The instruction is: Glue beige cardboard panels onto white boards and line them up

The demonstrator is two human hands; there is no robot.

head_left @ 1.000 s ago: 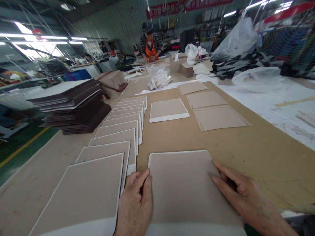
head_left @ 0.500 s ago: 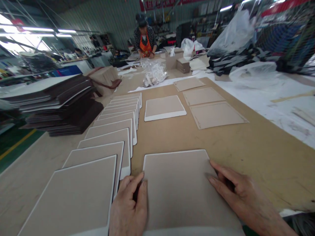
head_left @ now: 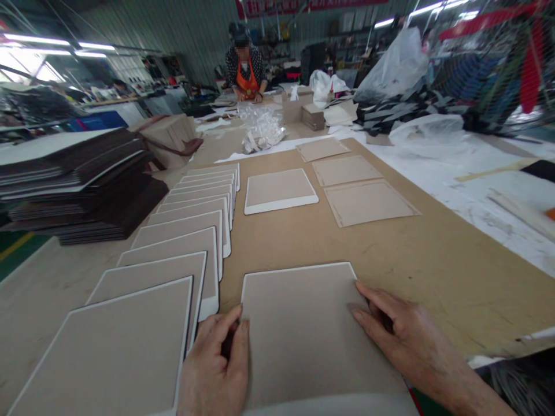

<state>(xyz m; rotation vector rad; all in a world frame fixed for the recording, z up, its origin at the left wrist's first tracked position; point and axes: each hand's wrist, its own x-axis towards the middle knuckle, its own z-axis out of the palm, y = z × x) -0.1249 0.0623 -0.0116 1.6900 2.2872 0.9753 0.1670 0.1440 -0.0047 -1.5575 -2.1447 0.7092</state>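
Observation:
A grey board with a white border [head_left: 299,329] lies flat on the brown table sheet [head_left: 416,266] right in front of me. My left hand [head_left: 214,364] grips its left edge, fingers curled together around the border. My right hand [head_left: 399,335] presses on its right edge, fingers bent and pinching the rim. To the left runs an overlapping row of several like boards [head_left: 182,242], reaching away from me.
A single bordered board [head_left: 280,190] and three plain brown sheets [head_left: 364,199] lie further up the table. A dark stack of boards [head_left: 78,190] stands at the left. A person in an orange apron [head_left: 245,72] works at the far end, near plastic bags [head_left: 262,130] and boxes.
The view has shifted so everything slides slightly left in the picture. Both hands keep their hold on the same board's side edges; the board has not visibly moved on the table.

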